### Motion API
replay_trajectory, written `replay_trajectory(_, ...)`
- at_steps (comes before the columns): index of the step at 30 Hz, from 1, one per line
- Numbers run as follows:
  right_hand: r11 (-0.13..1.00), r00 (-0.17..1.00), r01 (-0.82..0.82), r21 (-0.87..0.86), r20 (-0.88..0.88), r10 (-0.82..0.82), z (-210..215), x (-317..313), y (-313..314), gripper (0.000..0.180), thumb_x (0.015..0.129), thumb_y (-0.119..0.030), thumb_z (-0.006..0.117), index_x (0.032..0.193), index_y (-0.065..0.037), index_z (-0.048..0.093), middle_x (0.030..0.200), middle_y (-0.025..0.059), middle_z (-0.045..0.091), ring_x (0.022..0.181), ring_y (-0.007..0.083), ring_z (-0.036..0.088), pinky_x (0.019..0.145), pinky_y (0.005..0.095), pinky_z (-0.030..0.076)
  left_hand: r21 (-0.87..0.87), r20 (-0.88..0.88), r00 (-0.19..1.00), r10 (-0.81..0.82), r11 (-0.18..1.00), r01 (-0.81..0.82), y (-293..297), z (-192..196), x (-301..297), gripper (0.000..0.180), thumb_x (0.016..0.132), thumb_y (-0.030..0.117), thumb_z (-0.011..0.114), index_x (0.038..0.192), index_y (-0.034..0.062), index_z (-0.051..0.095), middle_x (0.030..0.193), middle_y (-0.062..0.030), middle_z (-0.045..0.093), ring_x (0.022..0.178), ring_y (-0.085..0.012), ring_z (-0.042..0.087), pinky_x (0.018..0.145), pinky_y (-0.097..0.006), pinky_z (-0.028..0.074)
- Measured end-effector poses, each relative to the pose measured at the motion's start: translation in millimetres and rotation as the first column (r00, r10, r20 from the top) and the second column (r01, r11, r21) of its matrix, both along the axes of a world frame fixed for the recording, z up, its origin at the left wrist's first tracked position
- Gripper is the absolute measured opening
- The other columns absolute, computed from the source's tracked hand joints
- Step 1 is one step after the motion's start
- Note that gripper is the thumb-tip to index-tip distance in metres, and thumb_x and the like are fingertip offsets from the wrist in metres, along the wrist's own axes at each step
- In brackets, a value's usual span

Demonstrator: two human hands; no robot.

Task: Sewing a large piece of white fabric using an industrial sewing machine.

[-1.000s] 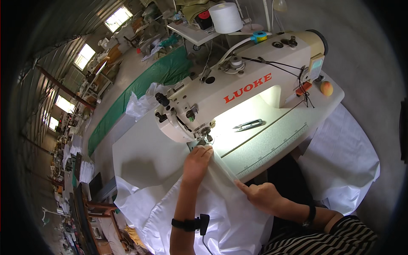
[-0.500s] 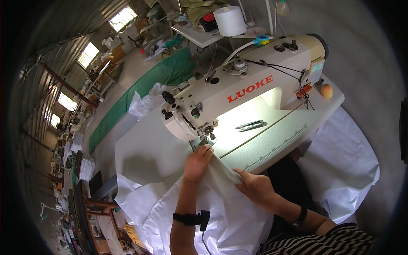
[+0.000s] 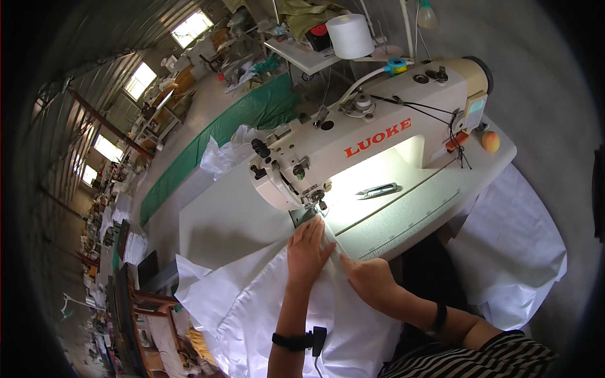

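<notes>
A large sheet of shiny white fabric (image 3: 252,315) drapes over the front of the sewing table, its upper edge running in under the needle area of a cream sewing machine (image 3: 378,135). My left hand (image 3: 307,253) lies on this fabric just in front of the presser foot, fingers stretched toward it and thumb apart. To its right, my right hand (image 3: 373,281) is closed on the fabric's folded edge, index finger pointing along it; the fingers underneath are hidden. Metal thread snips (image 3: 377,191) rest on the machine bed beneath the arm, touched by neither hand.
A peach (image 3: 490,142) sits at the table's right end. More white fabric (image 3: 510,252) hangs down at the right. Behind the machine stands a white thread cone (image 3: 350,36). Crumpled white material (image 3: 228,154) and a green sheet (image 3: 214,145) lie beyond the table's left side.
My left hand has gone from bunched fingers at the edge to lying flatter on the fabric. My right hand has come closer to it along the edge. The whole view has shifted slightly.
</notes>
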State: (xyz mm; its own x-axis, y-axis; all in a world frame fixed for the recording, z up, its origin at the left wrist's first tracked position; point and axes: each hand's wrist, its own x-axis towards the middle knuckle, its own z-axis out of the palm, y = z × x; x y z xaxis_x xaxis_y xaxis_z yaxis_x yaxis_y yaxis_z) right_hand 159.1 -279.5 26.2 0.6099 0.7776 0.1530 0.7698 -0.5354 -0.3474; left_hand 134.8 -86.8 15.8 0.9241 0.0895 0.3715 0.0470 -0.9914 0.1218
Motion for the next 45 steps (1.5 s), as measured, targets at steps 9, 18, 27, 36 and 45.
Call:
replay_trajectory(9,0.999,1.000,-0.012,0.051,0.005,0.012,-1.9,12.3,16.8,0.040,0.087,-0.008,0.055,0.125,0.002,0.059,0.064,0.0092,0.066,0.055,0.0262,0.067,0.051,0.0368,0.052,-0.097,-0.009,1.000,0.018,0.995,-0.019,11.0,5.0,10.2,0.052,0.082,0.032,0.072,0.127,0.0094,0.061,0.135,-0.0064,0.053,0.122,-0.0282,0.051,0.100,-0.043,0.041)
replay_trajectory(18,0.996,0.992,-0.026,-0.084,0.122,0.036,9.1,12.0,20.3,0.042,0.087,-0.007,0.056,0.128,0.007,0.055,0.065,0.0059,0.067,0.056,0.0205,0.068,0.048,0.0306,0.050,-0.105,0.012,0.992,0.129,0.986,-0.127,-10.7,-17.3,-0.3,0.049,0.089,0.032,0.066,0.133,0.0127,0.059,0.147,-0.0162,0.046,0.138,-0.0324,0.040,0.113,-0.045,0.032)
replay_trajectory(27,0.939,0.999,-0.042,0.342,0.032,0.033,28.6,117.4,29.7,0.019,0.095,-0.022,0.054,0.091,-0.009,0.067,0.065,0.0081,0.065,0.063,0.0280,0.067,0.060,0.0415,0.052,-0.133,0.026,0.998,0.050,0.990,-0.046,-2.1,-10.1,9.8,0.048,0.088,0.032,0.067,0.133,0.0161,0.060,0.147,-0.0180,0.045,0.137,-0.0342,0.041,0.114,-0.046,0.032)
replay_trajectory(36,0.859,0.994,-0.082,0.505,-0.027,0.110,37.5,138.3,50.8,0.018,0.096,-0.021,0.052,0.092,-0.011,0.066,0.059,0.0007,0.061,0.058,0.0225,0.064,0.057,0.0363,0.049,-0.141,-0.010,0.997,0.071,0.987,-0.071,1.6,-7.9,5.1,0.047,0.088,0.034,0.068,0.132,0.0197,0.060,0.148,-0.0163,0.045,0.139,-0.0335,0.039,0.114,-0.046,0.032)
replay_trajectory(45,0.864,0.981,-0.158,0.479,0.178,0.080,17.7,109.2,39.5,0.011,0.085,-0.015,0.061,0.077,-0.008,0.061,0.068,0.0104,0.062,0.063,0.0305,0.065,0.058,0.0419,0.050,-0.203,-0.023,1.000,0.013,0.979,-0.017,-4.3,-6.5,-5.1,0.046,0.087,0.034,0.069,0.131,0.0213,0.061,0.149,-0.0154,0.044,0.140,-0.0327,0.038,0.115,-0.046,0.030)
